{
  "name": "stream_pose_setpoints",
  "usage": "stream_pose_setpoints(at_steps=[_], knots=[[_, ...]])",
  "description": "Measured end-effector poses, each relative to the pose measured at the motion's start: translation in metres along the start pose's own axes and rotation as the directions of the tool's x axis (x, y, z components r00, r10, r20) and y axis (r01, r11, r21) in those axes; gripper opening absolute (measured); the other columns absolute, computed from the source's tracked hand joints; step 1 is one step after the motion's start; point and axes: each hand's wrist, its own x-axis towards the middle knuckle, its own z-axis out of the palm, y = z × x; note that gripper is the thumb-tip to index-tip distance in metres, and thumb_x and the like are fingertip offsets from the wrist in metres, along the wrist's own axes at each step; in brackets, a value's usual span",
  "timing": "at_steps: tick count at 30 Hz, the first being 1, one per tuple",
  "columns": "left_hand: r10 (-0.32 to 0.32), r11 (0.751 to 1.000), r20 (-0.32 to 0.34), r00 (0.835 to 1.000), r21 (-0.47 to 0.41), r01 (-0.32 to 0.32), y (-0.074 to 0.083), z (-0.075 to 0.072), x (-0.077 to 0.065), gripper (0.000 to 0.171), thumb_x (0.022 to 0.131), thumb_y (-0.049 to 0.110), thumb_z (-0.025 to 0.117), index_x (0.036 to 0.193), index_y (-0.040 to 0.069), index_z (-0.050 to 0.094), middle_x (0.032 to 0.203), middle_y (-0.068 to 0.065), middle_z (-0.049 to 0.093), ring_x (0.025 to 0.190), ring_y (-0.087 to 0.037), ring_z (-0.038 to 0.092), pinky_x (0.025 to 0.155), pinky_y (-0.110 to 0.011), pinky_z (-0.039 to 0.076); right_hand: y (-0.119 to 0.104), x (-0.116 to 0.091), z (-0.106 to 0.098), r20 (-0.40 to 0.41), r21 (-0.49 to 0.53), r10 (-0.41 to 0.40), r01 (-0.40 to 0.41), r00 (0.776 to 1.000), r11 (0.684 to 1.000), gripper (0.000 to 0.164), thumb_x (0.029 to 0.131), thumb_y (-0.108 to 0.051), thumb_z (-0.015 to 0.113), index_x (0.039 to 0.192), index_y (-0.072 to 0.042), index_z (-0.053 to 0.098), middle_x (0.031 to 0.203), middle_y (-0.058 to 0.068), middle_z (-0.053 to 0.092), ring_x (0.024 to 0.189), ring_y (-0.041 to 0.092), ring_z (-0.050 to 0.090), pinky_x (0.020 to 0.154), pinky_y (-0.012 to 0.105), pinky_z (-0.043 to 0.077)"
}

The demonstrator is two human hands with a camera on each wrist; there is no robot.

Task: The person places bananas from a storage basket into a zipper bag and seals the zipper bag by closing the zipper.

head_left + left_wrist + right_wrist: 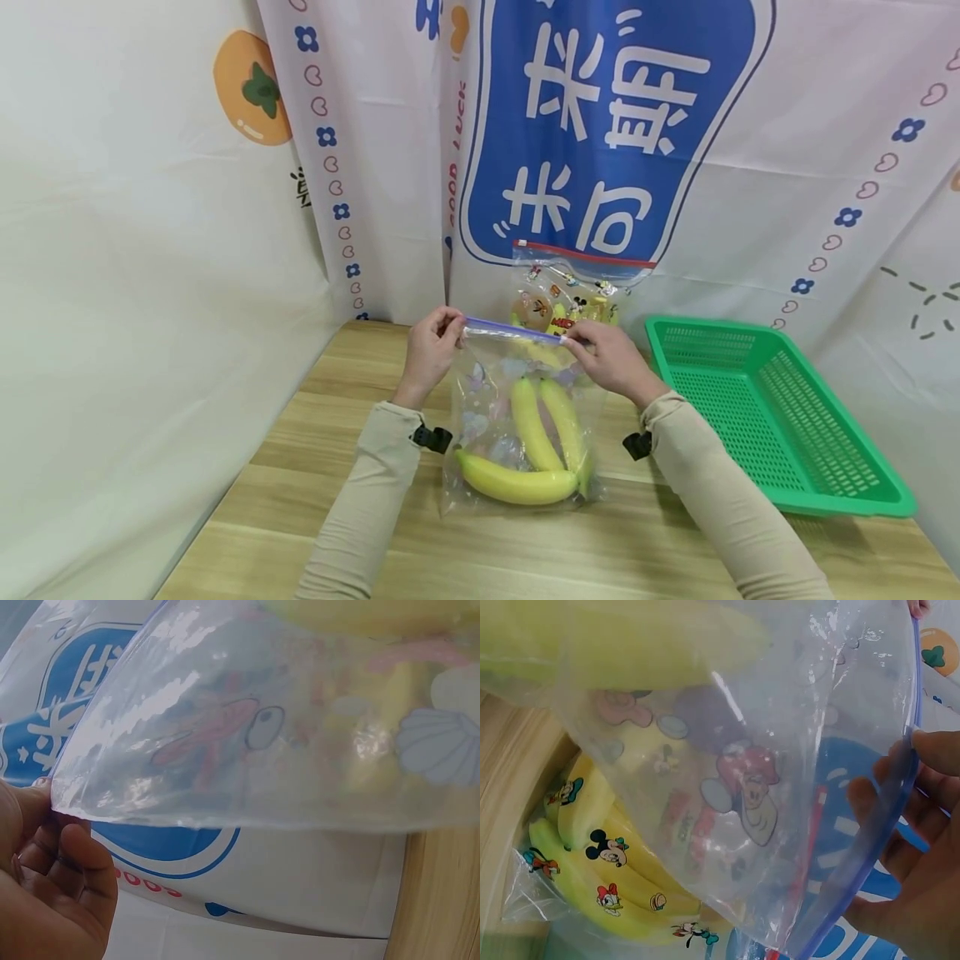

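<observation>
A clear zip bag with a purple zip edge and faint printed figures hangs between both hands. Three yellow bananas show inside it, one lying across the bottom and two standing above it. My left hand pinches the bag's upper left corner between thumb and forefinger. At the opposite end, my right hand has its thumb and fingers on the purple zip. In the right wrist view the zip strip bends downward past the fingers. The left wrist view shows the pinched corner close up.
Behind stands another clear bag with a red zip, cartoon prints and yellow bananas inside. A green plastic basket sits at the right of the wooden table. A printed white curtain hangs along the back.
</observation>
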Motion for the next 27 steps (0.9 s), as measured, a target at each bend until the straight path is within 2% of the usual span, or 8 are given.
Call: stream_pose_setpoints(at_steps=[8,16,27], knots=[[-0.025,1.0,-0.019,1.0,0.007,0.025,-0.002,-0.002,0.0,0.012,0.094,-0.002,0.054,0.091,-0.013,0.058,0.074,-0.027,0.057,0.062,-0.029,0.052,0.051,-0.015,0.04,0.011,-0.004,-0.002,-0.038,-0.029,-0.013,0.012,0.999,0.999,0.015,0.096,-0.021,0.057,0.096,-0.009,0.065,0.089,0.003,0.062,0.074,0.018,0.056,0.066,0.039,0.048],[-0.019,1.0,-0.03,0.999,0.01,0.019,-0.003,-0.003,0.002,0.011,0.093,-0.002,0.055,0.091,-0.012,0.059,0.074,-0.022,0.057,0.062,-0.027,0.052,0.051,-0.015,0.041,0.016,-0.008,-0.012,-0.005,-0.026,0.039,-0.039,0.999,0.999,0.018,0.096,-0.023,0.056,0.098,-0.008,0.066,0.092,0.004,0.062,0.079,0.019,0.059,0.071,0.039,0.05],[-0.017,1.0,-0.02,1.0,-0.019,0.017,-0.005,-0.003,0.003,0.013,0.093,-0.004,0.054,0.092,-0.016,0.058,0.075,-0.025,0.057,0.063,-0.029,0.052,0.053,-0.018,0.044,0.023,-0.014,-0.017,-0.003,-0.031,0.031,-0.031,1.0,0.999,0.017,0.097,-0.022,0.056,0.098,-0.009,0.066,0.089,0.002,0.062,0.077,0.018,0.057,0.069,0.039,0.049]])
